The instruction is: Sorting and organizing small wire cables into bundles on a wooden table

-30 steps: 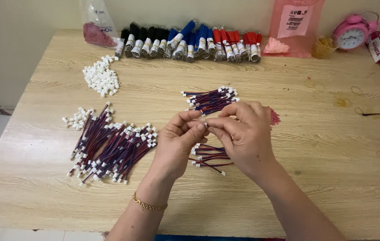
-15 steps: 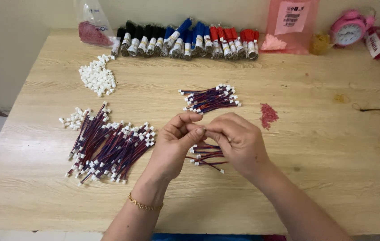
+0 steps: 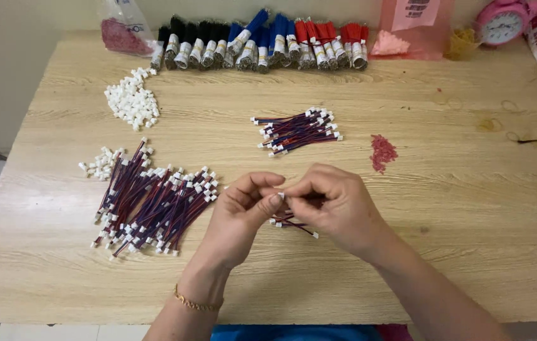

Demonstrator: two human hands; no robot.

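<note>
I took the table (image 3: pixel 407 265) as my landmark and read across it from its left side. Near the left edge lay a big pile (image 3: pixel 155 205) of red-and-blue leads with white plugs, their long axes running from near-left to far-right. A few loose plugs (image 3: pixel 99 164) sat just beyond it, and a larger heap of plugs (image 3: pixel 131 101) lay farther back. Along the far edge stood a row of wire bundles (image 3: pixel 262 47) in black, blue and red, with a clear bag (image 3: pixel 120 28) at its left end.

At the middle of the table my left hand (image 3: pixel 240 218) was pinched shut, thumb and forefinger meeting my right hand (image 3: pixel 334 205) on a white plug at the end of one lead (image 3: pixel 281 197). Which way that lead ran I could not tell; the fingers hid it. Under the hands lay a few more leads (image 3: pixel 293 224), pointing roughly left to right.

Behind the hands a neat bundle (image 3: pixel 298 131) lay with its long axis left-right, tilted slightly. Right of it was a red patch (image 3: pixel 382 151), and at the far right corner a pink clock (image 3: pixel 502 22).
</note>
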